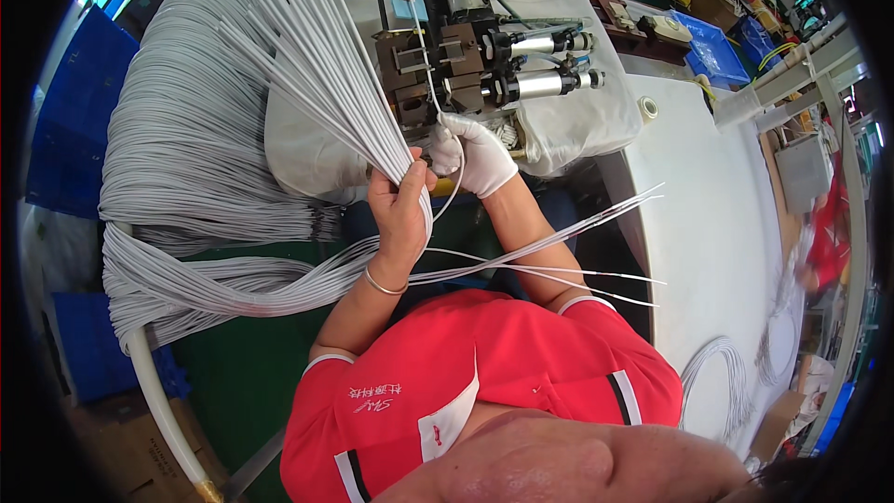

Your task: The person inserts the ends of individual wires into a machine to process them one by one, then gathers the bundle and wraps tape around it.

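My bare left hand (400, 205) is closed round a thick bundle of pale grey cables (340, 84), whose ends fan out up and to the left. In a white glove, my right hand (473, 155) pinches a single grey cable (434, 91) just in front of the machine (428, 61). That cable runs up between the machine's brown metal blocks (460, 48); its other part loops down beside my left hand. Two silver air cylinders (540, 84) lie to the right of the blocks. The gloved fingertips are partly hidden.
A large heap of grey cables (186, 112) hangs over a pale rail (154, 391) at the left. Several loose cable ends (596, 219) stretch right, across my right arm. A white table (698, 251) carries coiled cable (717, 387). Blue bins (712, 47) stand at the back right.
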`<state>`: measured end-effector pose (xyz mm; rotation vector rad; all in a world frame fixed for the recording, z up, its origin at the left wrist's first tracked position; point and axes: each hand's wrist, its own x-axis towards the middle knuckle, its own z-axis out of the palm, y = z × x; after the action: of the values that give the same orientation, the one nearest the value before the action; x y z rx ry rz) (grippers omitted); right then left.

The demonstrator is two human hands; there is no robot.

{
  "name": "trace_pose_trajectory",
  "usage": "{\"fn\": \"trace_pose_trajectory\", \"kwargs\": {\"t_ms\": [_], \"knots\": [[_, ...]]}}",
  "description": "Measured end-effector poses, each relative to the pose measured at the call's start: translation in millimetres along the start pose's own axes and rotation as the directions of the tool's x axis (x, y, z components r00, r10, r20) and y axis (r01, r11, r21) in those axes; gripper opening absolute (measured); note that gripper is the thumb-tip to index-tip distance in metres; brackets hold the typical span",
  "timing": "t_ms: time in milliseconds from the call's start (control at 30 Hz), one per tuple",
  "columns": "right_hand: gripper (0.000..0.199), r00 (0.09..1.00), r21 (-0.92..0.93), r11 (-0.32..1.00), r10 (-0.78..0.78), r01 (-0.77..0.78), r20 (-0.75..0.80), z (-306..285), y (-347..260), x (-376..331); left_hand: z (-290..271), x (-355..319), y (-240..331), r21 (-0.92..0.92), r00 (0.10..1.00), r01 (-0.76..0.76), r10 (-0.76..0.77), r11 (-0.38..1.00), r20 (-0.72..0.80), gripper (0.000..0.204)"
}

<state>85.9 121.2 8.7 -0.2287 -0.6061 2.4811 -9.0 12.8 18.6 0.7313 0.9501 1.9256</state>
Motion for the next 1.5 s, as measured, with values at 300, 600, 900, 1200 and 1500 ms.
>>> {"fn": "trace_pose_trajectory", "kwargs": {"t_ms": [300,600,900,1200,1500], "knots": [[0.028,1.000,0.001,1.000,-0.004,0.004,0.009,2,2,0,2,0,0,-0.004,1.000,-0.007,0.007,1.000,0.001,0.017],[0.026,0.990,-0.069,0.990,-0.128,0.123,-0.063,26,-4,-22,-6,1,-1,-0.030,1.000,0.000,0.000,1.000,-0.018,0.016],[0.019,0.860,-0.738,0.639,-0.483,0.218,-0.164,44,16,-16,-16,-5,-22,0.053,0.999,-0.034,0.032,0.998,0.041,0.013],[0.017,0.964,-0.077,0.993,-0.109,0.093,-0.243,8,9,-13,-3,-4,-3,0.035,0.999,-0.033,0.034,0.999,-0.020,0.019],[0.026,0.999,0.069,0.997,0.022,-0.025,0.032,-2,-1,0,-2,-4,1,-0.018,0.997,-0.077,0.077,0.997,0.013,0.015]]}}
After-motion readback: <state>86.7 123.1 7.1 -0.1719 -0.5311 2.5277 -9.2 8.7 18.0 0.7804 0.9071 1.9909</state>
